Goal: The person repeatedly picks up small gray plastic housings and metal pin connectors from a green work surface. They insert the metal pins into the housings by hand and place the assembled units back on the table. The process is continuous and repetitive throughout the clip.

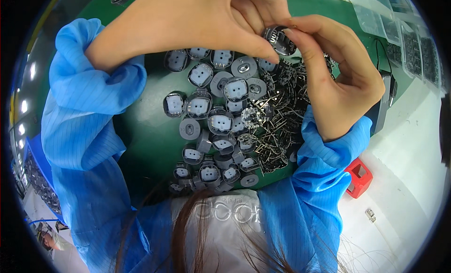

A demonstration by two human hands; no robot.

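Note:
A small round black part with white markings [280, 40] is held up over the far side of the work surface. My left hand [188, 26] comes in from the left, its thumb and curled fingers closed on the part's left edge. On the right side, my right hand [340, 73] pinches the same part between thumb and forefinger. Below lie several round grey housings with pale inserts [199, 74], some face up, others tipped or turned over. Beside them, nearer my right wrist, is a tangled heap of thin black circuit pieces [277, 127].
A green mat [145, 146] covers the work surface. Clear plastic bins [399, 35] with dark small parts stand at the far right, near a black device [386, 101]. A red plastic frame [359, 176] lies right of my sleeve. A blue bin [40, 153] edges the left side.

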